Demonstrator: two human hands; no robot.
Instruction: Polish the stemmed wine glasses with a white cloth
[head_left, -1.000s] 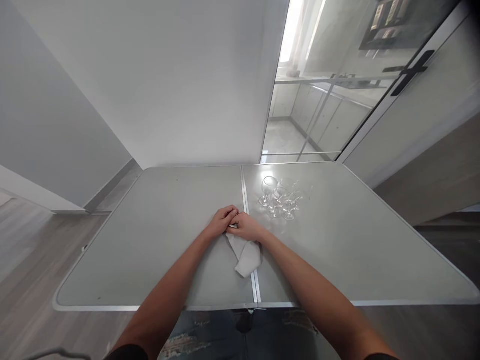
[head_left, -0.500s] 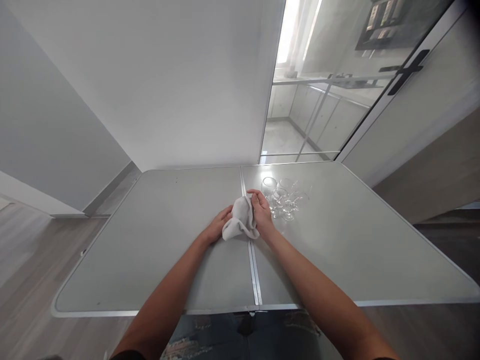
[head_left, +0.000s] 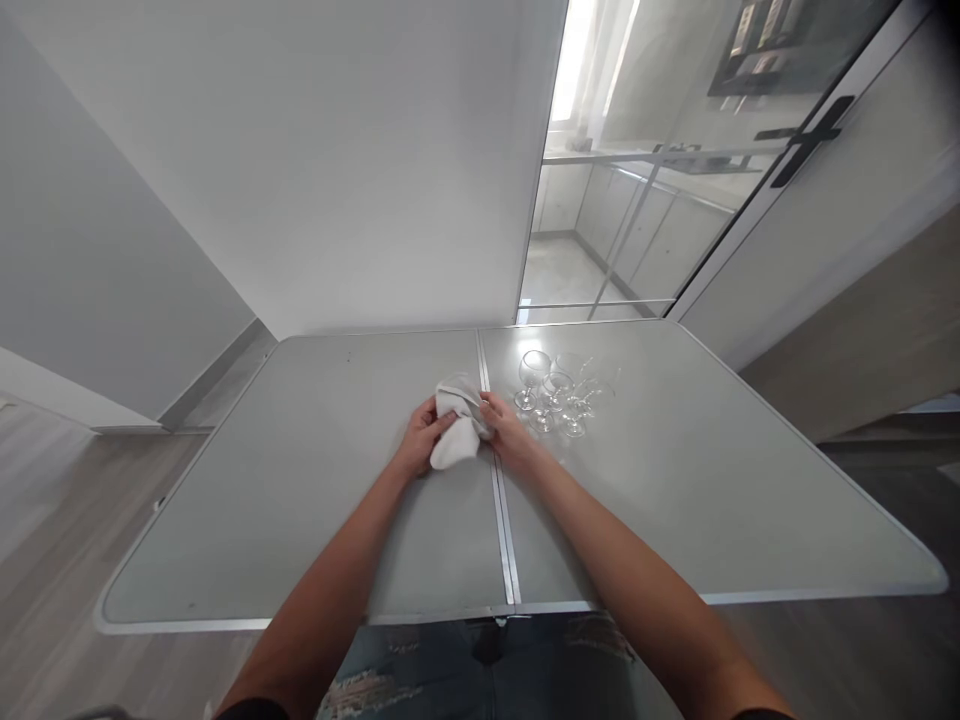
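Observation:
A bunched white cloth [head_left: 456, 425] is held between both hands above the middle seam of a grey folding table [head_left: 300, 500]. My left hand [head_left: 420, 440] grips its left side with curled fingers. My right hand [head_left: 504, 428] pinches its right side. Just right of my right hand stand several clear wine glasses [head_left: 555, 392] in a tight cluster on the table's far right half.
A white wall rises behind the table's far edge. A glass sliding door [head_left: 645, 200] with a black handle stands at the back right. Wooden floor [head_left: 45, 520] shows to the left. My knees in torn jeans show under the near edge.
The cloth hung loose from my joined hands near the table; both hands lifted and gathered it into a bundle, and now hold it slightly left of the seam.

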